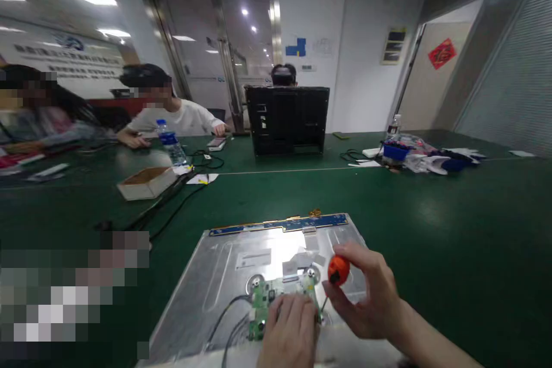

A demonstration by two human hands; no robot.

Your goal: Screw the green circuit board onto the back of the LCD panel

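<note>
My right hand [373, 293] is closed around the orange handle of a screwdriver [338, 270]. Its thin shaft slants down to the right edge of a green circuit board [259, 316], close to a corner. Over the board rests my left hand [291, 328], its fingers bent, side by side and pressed onto the board; the fingertips are partly hidden. Beneath the board is a large silver metal panel [215, 287], lying flat, with a narrow blue circuit strip [276, 225] along its far edge. Black cables [224, 316] run from the board's left side.
Across the green table [409, 207], a black display back [288, 121] stands upright before a person. At left are a shallow box [149, 184], a water bottle [170, 144], cables and two more people. Assorted items, including a blue box [395, 152], lie back right.
</note>
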